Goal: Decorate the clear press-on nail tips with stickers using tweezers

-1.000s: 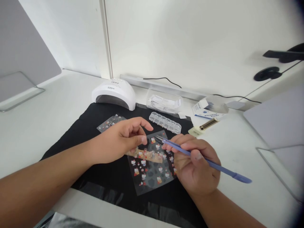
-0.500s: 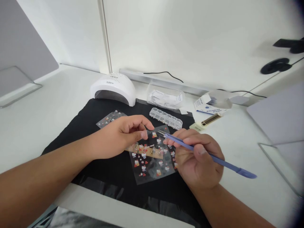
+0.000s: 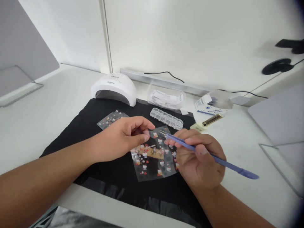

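In my right hand (image 3: 201, 158) lies a pair of purple tweezers (image 3: 228, 164), gripped between thumb and fingers, its two fine metal tips pointing left over a clear sticker sheet (image 3: 152, 174). The sheet carries small white-and-red cat figures. My left hand (image 3: 125, 136) is closed, thumb and bent fingers together at the sheet's upper left edge; the exact contact is partly hidden. Through the sheet shows a tan strip (image 3: 154, 152) with small shiny round pieces on it. Another sticker sheet (image 3: 108, 118) lies behind my left hand.
A black mat (image 3: 106, 177) covers part of the white desk. Behind stand a white nail lamp (image 3: 114, 85), a clear box of packets (image 3: 166, 98), a divided clear case (image 3: 166, 118) and an alcohol pad box (image 3: 209, 106). A card with gold pins (image 3: 206, 122) lies right.
My left thumb has moved nearer to the bent fingers. The sticker sheet has shifted slightly, its lower edge a little higher. My right hand and the tweezers have hardly moved.
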Available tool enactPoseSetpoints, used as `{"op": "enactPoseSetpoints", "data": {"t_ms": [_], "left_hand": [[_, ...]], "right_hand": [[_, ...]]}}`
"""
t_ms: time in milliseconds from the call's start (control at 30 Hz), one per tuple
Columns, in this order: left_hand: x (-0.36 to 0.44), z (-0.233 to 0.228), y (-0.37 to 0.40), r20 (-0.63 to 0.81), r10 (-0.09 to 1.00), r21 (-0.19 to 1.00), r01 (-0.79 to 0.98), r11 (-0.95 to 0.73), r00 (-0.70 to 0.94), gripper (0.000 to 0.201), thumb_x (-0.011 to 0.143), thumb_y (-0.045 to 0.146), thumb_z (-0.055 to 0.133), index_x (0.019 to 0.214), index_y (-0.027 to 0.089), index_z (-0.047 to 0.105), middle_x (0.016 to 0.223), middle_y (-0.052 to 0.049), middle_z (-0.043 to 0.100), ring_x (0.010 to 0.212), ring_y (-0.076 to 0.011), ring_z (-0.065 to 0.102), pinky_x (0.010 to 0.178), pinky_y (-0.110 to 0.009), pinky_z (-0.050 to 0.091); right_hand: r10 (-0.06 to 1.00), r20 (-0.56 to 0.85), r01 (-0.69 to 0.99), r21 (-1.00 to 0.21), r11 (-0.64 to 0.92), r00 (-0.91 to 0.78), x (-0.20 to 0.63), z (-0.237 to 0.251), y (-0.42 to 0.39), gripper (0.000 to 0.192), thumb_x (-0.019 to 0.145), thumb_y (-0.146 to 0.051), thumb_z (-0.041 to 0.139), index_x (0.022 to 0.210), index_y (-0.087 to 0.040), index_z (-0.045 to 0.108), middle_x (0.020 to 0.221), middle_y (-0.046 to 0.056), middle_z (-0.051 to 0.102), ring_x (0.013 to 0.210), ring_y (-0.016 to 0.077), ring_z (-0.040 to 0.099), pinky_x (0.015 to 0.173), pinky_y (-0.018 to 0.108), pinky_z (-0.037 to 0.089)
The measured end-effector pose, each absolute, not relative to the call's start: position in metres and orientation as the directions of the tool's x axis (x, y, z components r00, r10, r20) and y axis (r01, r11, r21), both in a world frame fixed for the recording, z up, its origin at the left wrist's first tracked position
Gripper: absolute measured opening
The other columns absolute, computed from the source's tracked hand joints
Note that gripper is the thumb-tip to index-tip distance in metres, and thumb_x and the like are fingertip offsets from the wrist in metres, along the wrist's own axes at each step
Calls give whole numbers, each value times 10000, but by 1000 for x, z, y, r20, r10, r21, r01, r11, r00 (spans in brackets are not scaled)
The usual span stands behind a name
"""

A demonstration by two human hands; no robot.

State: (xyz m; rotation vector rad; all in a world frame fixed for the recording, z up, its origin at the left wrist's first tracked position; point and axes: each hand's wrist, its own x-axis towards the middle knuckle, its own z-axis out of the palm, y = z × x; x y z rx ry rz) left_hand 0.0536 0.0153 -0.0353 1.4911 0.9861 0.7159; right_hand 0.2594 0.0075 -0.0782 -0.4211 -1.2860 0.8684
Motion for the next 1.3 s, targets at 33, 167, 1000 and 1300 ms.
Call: {"op": "enactPoseSetpoints", "data": {"t_ms": [33,167,1000,1300], "left_hand": [[54,-35,15,-94,883,983,186,8,460,166,928,259,588,1071,183,626,801,26,574,700,-103,527,630,-234,416],[55,-35,15,-98,881,983,183,14,463,163,913,230,597,1064,174,620,777,36,571,695,-97,540,638,-226,428],[62,-32,13,-129,911,960,278,16,392,224,839,232,643,1051,162,638,704,44,530,631,-111,522,571,-234,427],[64,-33,13,-120,920,952,307,-1,374,216,848,249,652,1048,169,661,723,36,565,654,-114,554,578,-221,450]], "right_hand": [[760,650,-320,-713,624,32,260,-78,7,202,915,-212,550,883,-186,748,711,43,672,667,208,625,614,405,512],[762,648,-309,-721,621,20,260,-78,6,198,916,-212,550,892,-187,745,720,50,680,671,220,632,613,421,512],[778,628,-313,-738,598,3,258,-75,6,200,911,-218,557,870,-194,751,701,41,677,648,205,630,602,406,513],[776,630,-328,-729,600,19,257,-77,4,200,907,-217,558,858,-187,750,696,46,667,648,205,620,597,399,498]]}}
